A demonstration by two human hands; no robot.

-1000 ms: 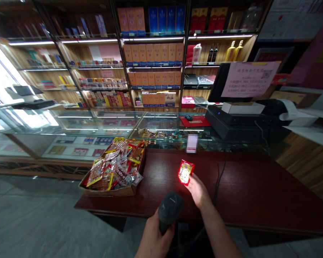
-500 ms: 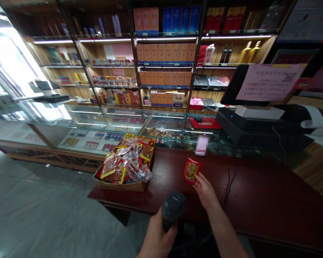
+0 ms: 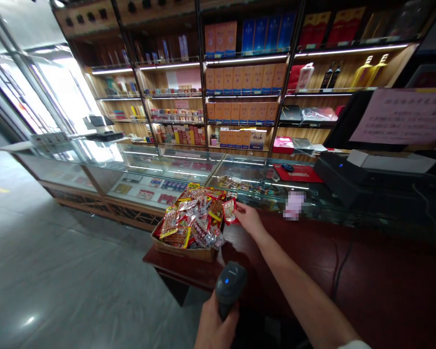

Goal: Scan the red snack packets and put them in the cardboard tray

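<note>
At the near edge of the dark wooden counter [image 3: 349, 271], gripping a black handheld barcode scanner [image 3: 230, 286] in the left hand [image 3: 215, 325], fingers wrapped fully round its handle, blue light glowing on its head. Farther along, reaching out with the right hand [image 3: 249, 219] and pinching a small red snack packet [image 3: 229, 211] between thumb and fingertips, holding it right at the rim of the cardboard box [image 3: 183, 250], beside the heaped red and yellow snack packets [image 3: 192, 220] filling it. Sitting behind: a glass display case [image 3: 148, 169], a black cash register [image 3: 352, 177] to the right, lit shelves [image 3: 240, 82] of orange and blue cartons at the back.
</note>
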